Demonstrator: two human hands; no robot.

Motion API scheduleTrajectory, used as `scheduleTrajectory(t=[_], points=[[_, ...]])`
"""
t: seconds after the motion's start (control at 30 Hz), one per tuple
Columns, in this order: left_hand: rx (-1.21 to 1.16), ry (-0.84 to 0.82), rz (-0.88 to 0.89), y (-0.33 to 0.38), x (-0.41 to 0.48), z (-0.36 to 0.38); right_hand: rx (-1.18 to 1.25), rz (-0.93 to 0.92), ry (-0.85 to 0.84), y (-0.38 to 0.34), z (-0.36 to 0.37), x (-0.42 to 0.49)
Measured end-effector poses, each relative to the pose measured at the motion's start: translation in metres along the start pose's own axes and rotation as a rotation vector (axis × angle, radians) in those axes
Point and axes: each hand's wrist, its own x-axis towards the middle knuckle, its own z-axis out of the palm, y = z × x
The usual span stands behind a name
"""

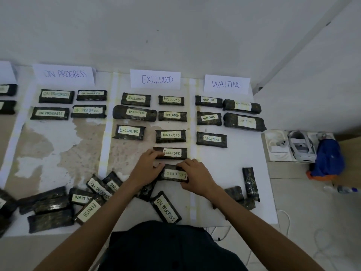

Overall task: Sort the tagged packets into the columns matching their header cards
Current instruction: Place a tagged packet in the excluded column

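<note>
Three header cards stand at the back: ON PROGRESS (64, 74), EXCLUDED (155, 79) and WAITING (226, 84). Black packets with matching tags lie in rows under each. Both hands hold one black packet tagged EXCLUDED (174, 174), its tag upside down to me, low in the EXCLUDED column. My left hand (147, 167) grips its left end and my right hand (196, 175) its right end. Just above it lies another EXCLUDED packet (172, 152), with my left fingertips touching its left end. Unsorted packets sit near me: ON PROGRESS (166, 208), FINISH (88, 210), WAITING (82, 197).
Several untagged-side packets lie at the lower left (48, 208) and lower right (251, 183). Tape strips (192, 173) divide the columns. To the right of the sheet sit a white headset box (289, 145), a blue bag (328, 159) and a plastic bottle (343, 189). A white cable (287, 218) trails on the floor.
</note>
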Motion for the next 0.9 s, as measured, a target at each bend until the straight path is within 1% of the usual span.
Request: scheduleTrajectory(t=[0.07, 0.13, 0.23, 0.3, 0.37, 0.47, 0.53, 0.6, 0.67, 0.73, 0.77, 0.9], points=[[-0.142, -0.036, -0.139, -0.006, -0.015, -0.010, 0.035, 0.019, 0.042, -0.011, -0.005, 0.007], [-0.335, -0.046, -0.306, -0.011, -0.026, -0.017, 0.073, 0.032, 0.067, -0.026, -0.007, 0.018], [-0.586, 0.016, -0.496, -0.020, -0.035, -0.028, 0.101, 0.026, 0.082, -0.057, -0.005, 0.037], [-0.685, 0.069, -0.572, -0.026, -0.037, -0.039, 0.112, 0.028, 0.064, -0.079, -0.001, 0.048], [-0.657, 0.114, -0.577, -0.033, -0.035, -0.054, 0.245, 0.093, 0.042, -0.101, 0.003, 0.058], [-0.495, 0.141, -0.508, -0.044, -0.028, -0.077, 0.623, 0.320, 0.003, -0.130, 0.006, 0.073], [-0.403, 0.121, -0.413, -0.049, -0.024, -0.090, 0.799, 0.435, 0.011, -0.144, 0.011, 0.083], [-0.268, 0.051, -0.281, -0.056, -0.021, -0.098, 0.975, 0.550, 0.028, -0.154, 0.014, 0.091], [-0.032, -0.065, -0.131, -0.067, -0.020, -0.101, 1.144, 0.667, 0.044, -0.162, 0.016, 0.098], [0.230, -0.128, 0.011, -0.079, -0.019, -0.100, 1.235, 0.764, 0.065, -0.168, 0.019, 0.103], [0.287, -0.133, 0.059, -0.084, -0.018, -0.099, 1.258, 0.800, 0.078, -0.170, 0.020, 0.105], [0.343, -0.191, 0.158, -0.095, -0.002, -0.098, 1.311, 0.868, 0.082, -0.174, 0.024, 0.108]])
